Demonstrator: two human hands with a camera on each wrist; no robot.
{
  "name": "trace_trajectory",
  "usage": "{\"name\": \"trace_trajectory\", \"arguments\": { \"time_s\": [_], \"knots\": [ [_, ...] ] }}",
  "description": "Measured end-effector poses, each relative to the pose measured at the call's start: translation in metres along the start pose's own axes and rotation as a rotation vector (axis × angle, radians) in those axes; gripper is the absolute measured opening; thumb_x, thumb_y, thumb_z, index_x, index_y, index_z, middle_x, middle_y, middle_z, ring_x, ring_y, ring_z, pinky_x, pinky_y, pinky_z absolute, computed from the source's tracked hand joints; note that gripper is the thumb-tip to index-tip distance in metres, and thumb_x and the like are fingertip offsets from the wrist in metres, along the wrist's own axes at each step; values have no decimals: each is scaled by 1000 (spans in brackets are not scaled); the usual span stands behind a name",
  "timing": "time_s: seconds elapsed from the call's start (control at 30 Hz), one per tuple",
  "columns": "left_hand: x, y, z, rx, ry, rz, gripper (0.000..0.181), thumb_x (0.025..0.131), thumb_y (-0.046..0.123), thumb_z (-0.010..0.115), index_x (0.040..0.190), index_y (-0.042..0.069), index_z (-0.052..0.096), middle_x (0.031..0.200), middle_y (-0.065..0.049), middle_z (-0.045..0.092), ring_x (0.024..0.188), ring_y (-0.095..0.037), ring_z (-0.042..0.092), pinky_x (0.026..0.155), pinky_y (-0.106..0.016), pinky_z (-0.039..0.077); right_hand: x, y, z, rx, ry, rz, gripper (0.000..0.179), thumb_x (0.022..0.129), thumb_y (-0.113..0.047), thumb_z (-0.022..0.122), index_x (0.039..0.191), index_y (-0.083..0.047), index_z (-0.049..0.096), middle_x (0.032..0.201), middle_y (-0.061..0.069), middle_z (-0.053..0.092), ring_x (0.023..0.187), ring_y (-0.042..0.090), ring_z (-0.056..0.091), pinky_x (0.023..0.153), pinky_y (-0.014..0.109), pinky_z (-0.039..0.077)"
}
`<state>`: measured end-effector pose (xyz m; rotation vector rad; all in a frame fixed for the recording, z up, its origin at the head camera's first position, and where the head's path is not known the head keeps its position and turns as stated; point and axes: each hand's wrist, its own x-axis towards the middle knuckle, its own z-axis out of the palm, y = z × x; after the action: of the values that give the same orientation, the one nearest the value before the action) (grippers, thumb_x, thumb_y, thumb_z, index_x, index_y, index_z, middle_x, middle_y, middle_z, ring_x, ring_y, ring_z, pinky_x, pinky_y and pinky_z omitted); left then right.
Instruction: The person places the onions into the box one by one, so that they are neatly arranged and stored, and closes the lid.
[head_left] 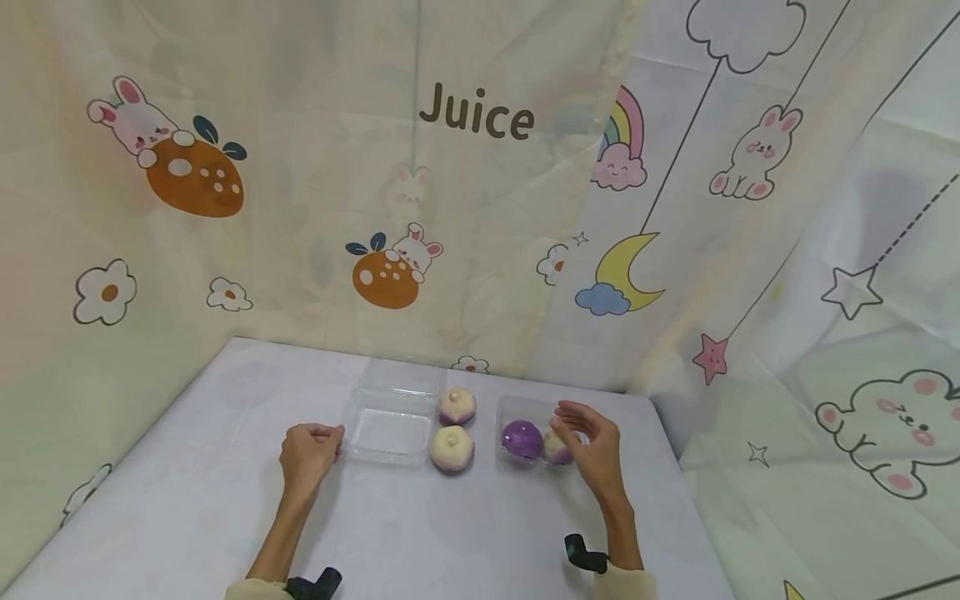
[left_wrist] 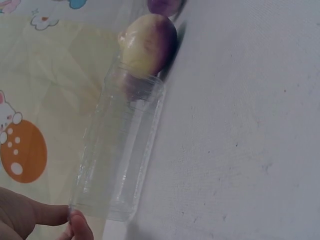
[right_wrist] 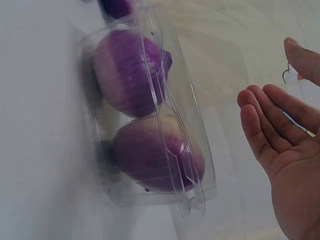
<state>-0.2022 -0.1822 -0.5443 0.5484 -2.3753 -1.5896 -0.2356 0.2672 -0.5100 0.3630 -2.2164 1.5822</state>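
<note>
My left hand (head_left: 307, 454) pinches the left edge of an open clear plastic clamshell box (head_left: 392, 435) between thumb and fingertip. In the left wrist view, that box (left_wrist: 117, 165) has nothing inside. Two cream-and-purple turnips, a far one (head_left: 457, 406) and a near one (head_left: 452, 450), sit on the table against its right side. A second clear box (head_left: 510, 406) holds a deep purple turnip (head_left: 522, 439) and a paler one (head_left: 557, 448). Beside it is my right hand (head_left: 600, 450), fingers extended and apart from the box in the right wrist view, where its lid covers the turnips.
Both boxes stand on a white-covered table (head_left: 465, 533), toward its back edge. A printed curtain (head_left: 300, 167) hangs close behind the table and along its right side. Dark wrist cameras are strapped below both hands.
</note>
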Motion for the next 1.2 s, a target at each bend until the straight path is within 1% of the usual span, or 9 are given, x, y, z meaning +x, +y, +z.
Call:
{"name": "trace_trajectory", "arguments": {
  "time_s": [0.13,0.3,0.5,0.6,0.73,0.83,1.0,1.1,1.2],
  "knots": [
    [1,1,1,-13,11,-6,28,103,11,70,102,-16,75,72,-13,77,63,-23,73,52,-22,53,0,-1,4,-10,-20,0,33,96,-9,85,128,-6,77,116,16,80,99,12,77,96,17,62],
    [2,2,2,-30,15,-19,28,103,10,71,103,-17,75,74,-16,78,64,-24,74,52,-20,54,-1,-1,8,-47,-38,14,38,95,-15,87,130,-10,76,118,11,80,104,22,78,99,23,63],
    [1,2,3,-43,23,-37,27,102,10,72,103,-17,75,74,-15,78,62,-20,72,52,-18,54,-3,-3,11,-27,-54,36,44,91,-16,91,131,-11,75,122,10,80,112,34,77,102,28,64],
    [1,2,3,-46,22,-41,27,102,10,72,103,-17,75,73,-13,77,62,-20,73,51,-18,54,-4,-4,13,-14,-67,33,46,89,-13,92,132,-12,75,124,9,80,112,26,77,104,25,63],
    [1,1,2,-51,22,-49,26,102,9,72,102,-17,75,72,-11,77,64,-22,74,52,-17,55,-5,-6,17,-21,-106,-14,51,88,-10,92,135,-10,73,127,10,79,113,14,76,106,22,62],
    [1,1,1,-54,22,-49,26,102,9,71,102,-16,75,72,-11,77,64,-23,74,52,-17,56,-5,-7,21,-19,-132,-42,53,87,-8,93,136,-10,72,130,11,78,116,22,77,108,21,61],
    [1,1,1,-53,20,-44,26,102,10,72,102,-16,75,72,-12,77,63,-23,74,53,-21,59,-6,-9,28,-22,-157,-33,58,85,-10,95,137,-12,71,134,12,77,121,41,75,112,17,56],
    [1,2,1,-54,23,-50,26,102,10,73,102,-16,75,74,-14,77,63,-22,74,54,-23,61,-7,-10,31,-34,-175,-32,61,84,-11,96,139,-9,70,135,11,76,123,44,73,116,19,54],
    [0,3,1,-53,24,-57,27,102,11,72,103,-16,75,74,-15,77,63,-21,73,55,-25,61,-8,-11,34,-37,-191,-37,65,83,-12,97,141,-4,69,136,9,77,124,44,73,121,27,53]
  ]
}}
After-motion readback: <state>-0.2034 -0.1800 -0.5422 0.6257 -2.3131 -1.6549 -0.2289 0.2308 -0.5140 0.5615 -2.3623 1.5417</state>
